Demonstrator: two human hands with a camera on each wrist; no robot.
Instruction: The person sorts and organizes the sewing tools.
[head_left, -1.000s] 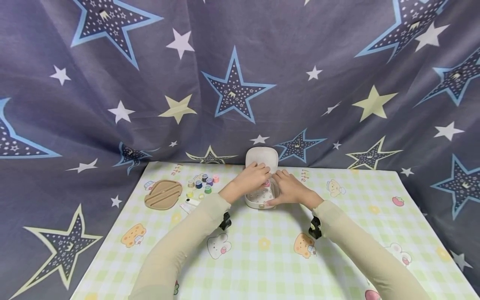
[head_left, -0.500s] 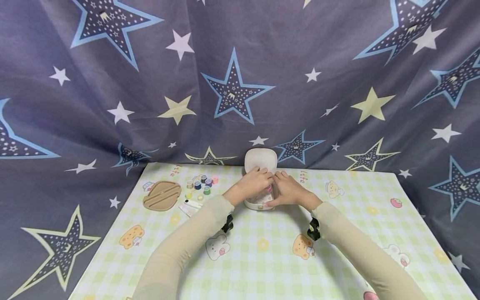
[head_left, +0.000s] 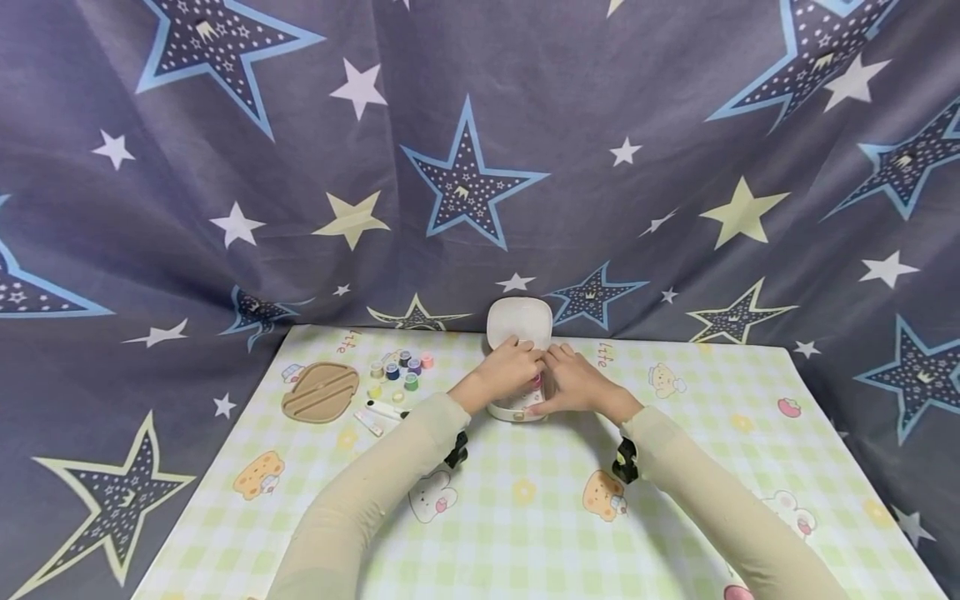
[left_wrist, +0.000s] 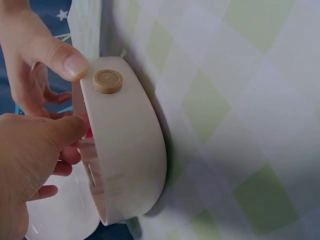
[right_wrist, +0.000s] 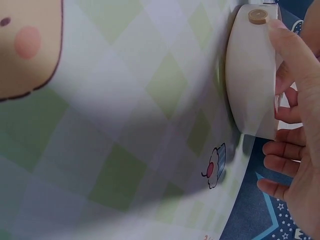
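Note:
A small white box (head_left: pixel 507 413) with a tan round button (left_wrist: pixel 107 81) on its front stands near the table's back edge, its lid (head_left: pixel 520 320) raised. My left hand (head_left: pixel 506 369) reaches in over the box. Its thumb and fingertips pinch a small red thing (left_wrist: pixel 89 132) just inside the rim; the hand hides most of it, and I cannot tell its kind. My right hand (head_left: pixel 576 380) holds the box from the right, thumb on the front rim beside the button and the other fingers toward the side and back. Both hands cover much of the patterned inside.
Left of the box stand several small thread spools (head_left: pixel 392 372). A brown grooved tray (head_left: pixel 321 392) lies farther left. A white stick with dark ends (head_left: pixel 387 410) and a pale strip (head_left: pixel 367 423) lie nearer me. A star-printed curtain (head_left: pixel 420 167) hangs behind the checked tablecloth (head_left: pixel 525 533).
My left hand has shifted slightly right and lower over the box, now covering more of its inside. The right hand keeps its place on the box's right side.

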